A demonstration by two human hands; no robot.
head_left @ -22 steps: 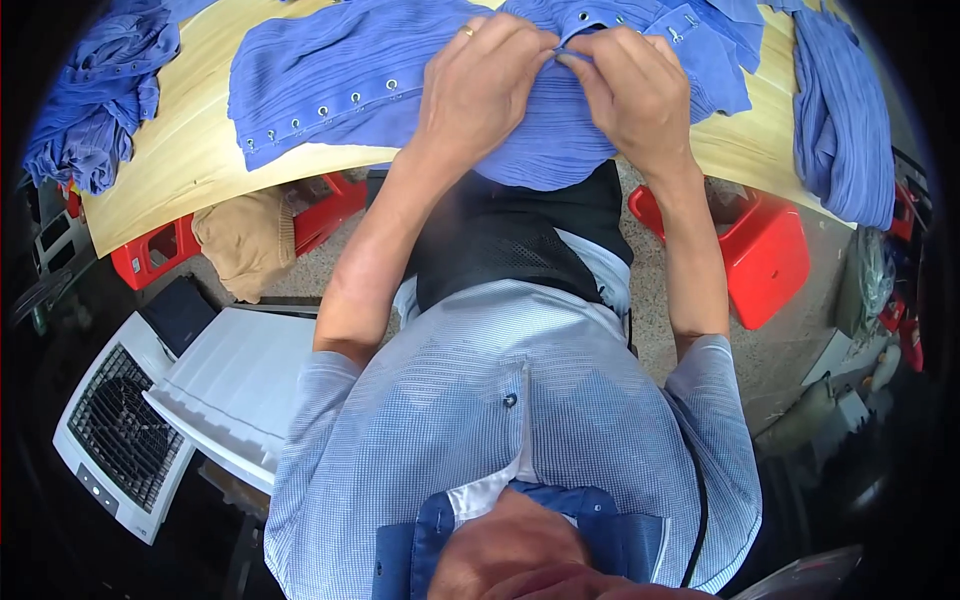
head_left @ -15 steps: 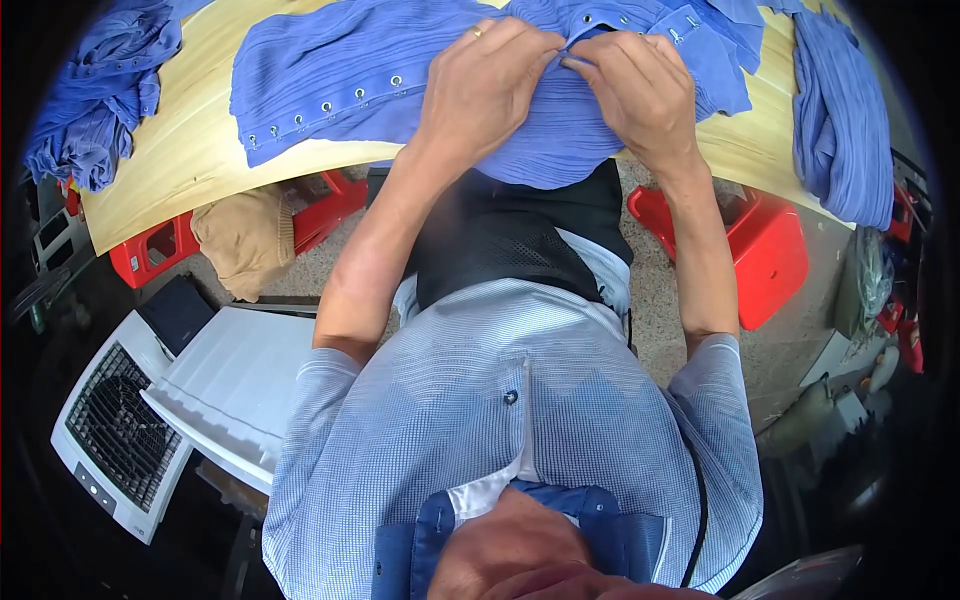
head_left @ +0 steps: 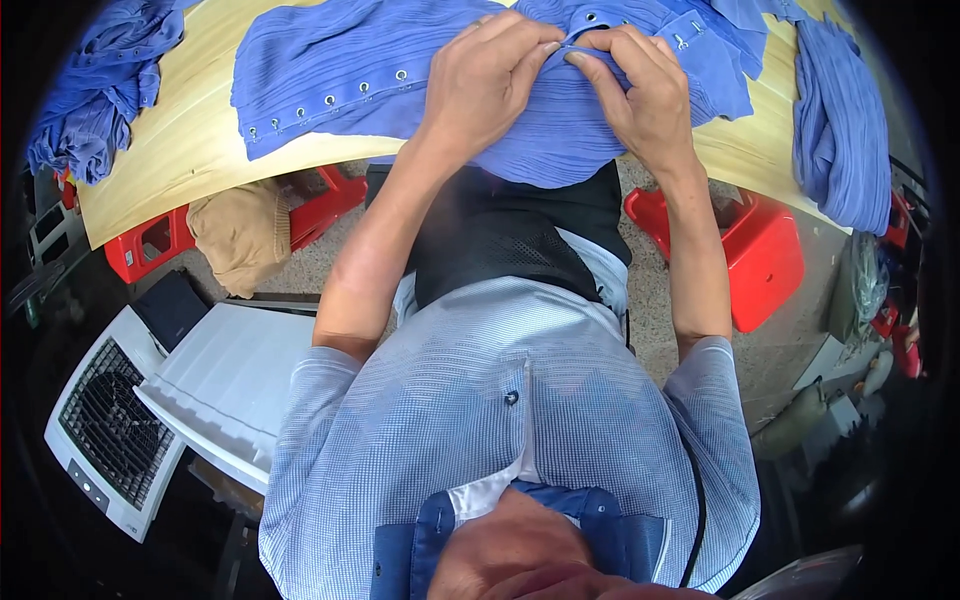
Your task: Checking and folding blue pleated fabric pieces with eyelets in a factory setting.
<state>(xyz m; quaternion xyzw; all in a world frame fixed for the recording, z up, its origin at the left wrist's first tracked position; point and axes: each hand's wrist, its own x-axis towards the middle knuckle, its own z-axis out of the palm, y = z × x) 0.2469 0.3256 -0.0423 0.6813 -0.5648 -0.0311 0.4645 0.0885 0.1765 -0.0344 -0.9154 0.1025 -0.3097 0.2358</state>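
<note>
A blue ribbed garment [head_left: 330,50] lies spread over the table in front of me. A row of round metal snaps [head_left: 365,87] runs along its placket on the left. My left hand [head_left: 482,85] is closed in a pinch on the garment's edge. Opposite it, my right hand [head_left: 642,100] pinches the same edge between thumb and forefinger, so a short stretch of fabric is held up between the two hands. More metal fasteners [head_left: 685,38] show on a flap right of my hands. The garment's lower part hangs over the table's near edge.
The pale wooden table [head_left: 170,170] carries another blue garment pile [head_left: 105,80] at left and a blue garment [head_left: 842,120] draped at right. Red plastic stools [head_left: 765,262] stand below, one with tan cloth [head_left: 240,235] on it. A white air cooler [head_left: 115,420] stands at my left.
My right hand's thumb and forefinger have opened out into a rounder pinch along the fabric edge. The whole view has shifted slightly; both hands stay at the same stretch of garment.
</note>
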